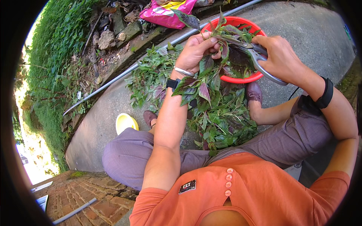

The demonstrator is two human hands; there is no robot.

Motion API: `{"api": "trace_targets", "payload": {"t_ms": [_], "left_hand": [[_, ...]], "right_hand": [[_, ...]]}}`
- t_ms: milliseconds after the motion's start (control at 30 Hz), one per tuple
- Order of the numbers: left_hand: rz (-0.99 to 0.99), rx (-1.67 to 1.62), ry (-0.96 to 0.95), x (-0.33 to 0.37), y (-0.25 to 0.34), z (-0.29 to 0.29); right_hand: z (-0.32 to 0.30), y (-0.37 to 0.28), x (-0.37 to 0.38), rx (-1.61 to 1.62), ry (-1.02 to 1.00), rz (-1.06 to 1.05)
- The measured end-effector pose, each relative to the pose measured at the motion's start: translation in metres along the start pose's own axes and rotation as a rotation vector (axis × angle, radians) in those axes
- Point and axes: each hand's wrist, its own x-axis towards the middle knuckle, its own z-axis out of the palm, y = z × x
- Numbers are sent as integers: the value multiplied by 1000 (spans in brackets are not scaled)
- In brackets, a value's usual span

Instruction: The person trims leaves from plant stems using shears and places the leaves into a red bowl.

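Observation:
My left hand (198,52) is closed round the stems of a leafy sprig (203,88) with green and purple leaves, which hangs down below it. In my right hand (281,56) are scissors (260,62) with grey handles, their blades reaching left to the greens close by my left fingers. Whether the blades touch a stem I cannot tell. Under both hands stands a red basin (247,80), with cut leaves inside. On the ground between my feet lies a heap of leafy stems (226,124), and another pile of greens (151,71) spreads to the left.
A yellow bowl (126,123) rests on the concrete by my left foot. A grey pipe (109,87) runs along the concrete's edge, with stones (107,40) and a pink bag (167,14) beyond. A brick surface (94,197) is at lower left.

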Motion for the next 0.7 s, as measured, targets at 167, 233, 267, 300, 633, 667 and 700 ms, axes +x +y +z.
{"api": "trace_targets", "payload": {"t_ms": [167, 233, 267, 300, 633, 667, 700], "left_hand": [[10, 72, -1, 2, -8, -5], [3, 68, -15, 3, -7, -4], [-8, 61, 0, 2, -6, -4], [-20, 54, 14, 1, -6, -3], [-58, -3, 83, -9, -11, -18], [-58, 1, 85, -9, -11, -19], [-58, 6, 87, -8, -11, -19]], "right_hand": [[2, -5, 2, 93, -63, 64], [4, -3, 2, 131, -99, 99], [4, -2, 2, 150, -118, 115], [4, -3, 3, 166, -115, 116], [1, -6, 5, 43, -112, 81], [4, -4, 4, 9, -80, 34], [5, -4, 4, 11, -80, 34]]}}
